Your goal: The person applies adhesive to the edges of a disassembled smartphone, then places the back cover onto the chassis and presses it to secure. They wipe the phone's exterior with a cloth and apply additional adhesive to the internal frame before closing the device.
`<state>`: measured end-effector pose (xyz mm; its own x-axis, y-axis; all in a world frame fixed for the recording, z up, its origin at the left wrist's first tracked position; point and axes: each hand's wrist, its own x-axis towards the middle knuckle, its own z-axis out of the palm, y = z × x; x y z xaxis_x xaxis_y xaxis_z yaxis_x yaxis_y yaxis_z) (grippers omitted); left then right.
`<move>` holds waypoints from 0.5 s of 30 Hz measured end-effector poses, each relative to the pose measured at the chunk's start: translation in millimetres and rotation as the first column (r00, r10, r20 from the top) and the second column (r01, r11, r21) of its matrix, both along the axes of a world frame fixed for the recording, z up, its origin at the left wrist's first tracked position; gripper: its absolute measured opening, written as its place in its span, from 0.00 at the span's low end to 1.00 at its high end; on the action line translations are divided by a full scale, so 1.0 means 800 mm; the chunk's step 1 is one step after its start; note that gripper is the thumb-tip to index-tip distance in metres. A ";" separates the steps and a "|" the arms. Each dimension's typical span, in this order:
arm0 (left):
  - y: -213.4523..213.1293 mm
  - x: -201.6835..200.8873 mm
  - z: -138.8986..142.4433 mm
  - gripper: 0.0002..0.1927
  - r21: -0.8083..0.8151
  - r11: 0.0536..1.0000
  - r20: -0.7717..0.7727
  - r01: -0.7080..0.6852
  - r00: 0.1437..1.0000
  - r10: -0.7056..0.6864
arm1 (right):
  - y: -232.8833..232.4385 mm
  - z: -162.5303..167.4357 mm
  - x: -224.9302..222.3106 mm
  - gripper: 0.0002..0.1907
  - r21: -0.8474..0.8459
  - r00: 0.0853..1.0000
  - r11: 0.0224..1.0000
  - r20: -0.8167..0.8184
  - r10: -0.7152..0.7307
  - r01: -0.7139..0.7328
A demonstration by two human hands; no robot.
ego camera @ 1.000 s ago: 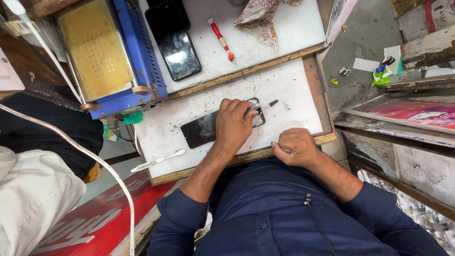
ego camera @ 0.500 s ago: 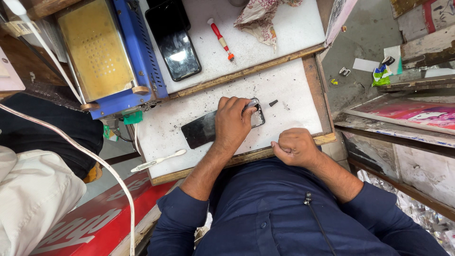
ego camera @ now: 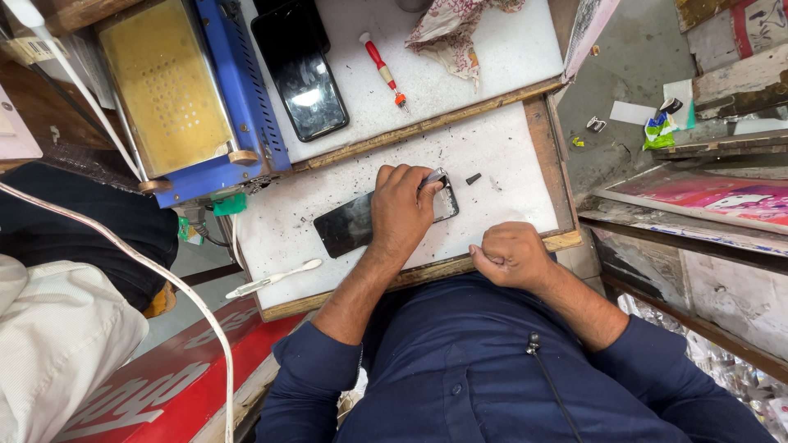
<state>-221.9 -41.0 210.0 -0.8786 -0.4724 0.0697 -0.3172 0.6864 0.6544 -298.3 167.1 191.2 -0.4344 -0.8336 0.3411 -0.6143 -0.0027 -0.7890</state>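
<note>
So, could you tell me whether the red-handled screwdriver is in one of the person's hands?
No, the red-handled screwdriver lies untouched on the upper white board, while the left hand presses the dark phone.

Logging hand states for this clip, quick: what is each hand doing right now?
Left hand: palm down on the dark phone, fingers curled over its upper end.
Right hand: closed in a fist at the white board's edge; contents cannot be told.
</note>
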 end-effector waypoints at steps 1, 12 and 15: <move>0.000 0.000 0.000 0.10 -0.009 1.000 -0.008 -0.002 1.000 0.002 | 0.000 0.000 0.000 0.26 -0.003 1.000 1.000 0.001 0.001 -0.001; -0.003 -0.004 -0.001 0.10 -0.022 0.999 -0.040 -0.024 0.999 0.023 | -0.001 0.001 -0.001 0.26 -0.003 1.000 1.000 0.001 -0.003 0.003; -0.004 -0.005 -0.001 0.09 -0.031 0.999 -0.049 -0.029 0.998 0.027 | 0.000 0.001 -0.001 0.26 -0.004 1.000 1.000 0.008 -0.003 0.003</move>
